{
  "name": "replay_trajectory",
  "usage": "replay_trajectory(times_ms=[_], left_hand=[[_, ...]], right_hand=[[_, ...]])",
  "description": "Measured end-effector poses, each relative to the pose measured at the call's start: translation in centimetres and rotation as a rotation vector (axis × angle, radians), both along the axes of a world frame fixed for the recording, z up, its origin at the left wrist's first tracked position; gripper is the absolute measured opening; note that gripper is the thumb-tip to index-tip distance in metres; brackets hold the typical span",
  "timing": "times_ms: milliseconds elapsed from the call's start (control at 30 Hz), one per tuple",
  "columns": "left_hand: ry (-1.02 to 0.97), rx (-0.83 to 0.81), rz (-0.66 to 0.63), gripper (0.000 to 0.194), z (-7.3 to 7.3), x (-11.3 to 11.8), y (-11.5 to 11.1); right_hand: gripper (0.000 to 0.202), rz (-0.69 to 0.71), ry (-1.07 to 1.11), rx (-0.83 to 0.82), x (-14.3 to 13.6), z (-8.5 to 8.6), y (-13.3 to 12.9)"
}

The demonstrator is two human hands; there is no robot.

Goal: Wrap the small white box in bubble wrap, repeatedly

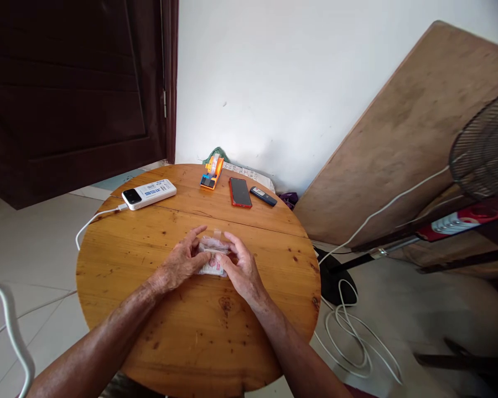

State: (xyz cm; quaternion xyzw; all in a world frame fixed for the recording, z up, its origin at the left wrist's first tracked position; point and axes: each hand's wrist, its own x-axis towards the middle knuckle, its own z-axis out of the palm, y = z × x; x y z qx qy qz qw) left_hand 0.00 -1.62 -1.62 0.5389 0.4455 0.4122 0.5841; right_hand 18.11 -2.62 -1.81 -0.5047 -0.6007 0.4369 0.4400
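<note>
A small clear plastic packet (213, 267) with pale and pinkish contents lies near the middle of the round wooden table. My left hand (186, 258) grips its left side, thumb pressed on top and index finger stretched forward. From the right, my right hand (243, 267) holds the same packet, its thumb beside the left thumb and its fingers curled around the far side. A short strip of clear tape (217, 234) shows at the packet's far edge. What is printed or packed inside cannot be made out.
On the table (170, 342) are a white power bank (153, 193) with a cable, an orange tape dispenser (212, 172), a red-edged phone (240, 192) and a dark small device (263, 196). A wall stands behind; a fan (487, 143) and coiled cable (359, 354) are at right.
</note>
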Motion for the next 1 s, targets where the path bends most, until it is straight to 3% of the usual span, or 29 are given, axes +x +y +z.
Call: replay_trajectory(times_ms=[433, 600, 800, 1000], left_hand=[[-0.142, -0.037, 0.016, 0.087, 1.0, 0.7, -0.2], [-0.128, -0.004, 0.008, 0.082, 0.7, 0.7, -0.2], [-0.079, 0.011, 0.006, 0.078, 0.2, 0.6, 0.0], [-0.088, 0.028, 0.023, 0.076, -0.3, 0.6, 0.2]], right_hand=[[0.043, -0.078, -0.092, 0.178, -0.5, 0.7, -0.5], [0.039, -0.075, -0.110, 0.176, -0.5, 1.3, 0.0], [0.035, 0.050, 0.028, 0.048, -0.8, 2.6, 1.4], [0.028, 0.001, 0.109, 0.091, -1.7, 2.2, 2.4]])
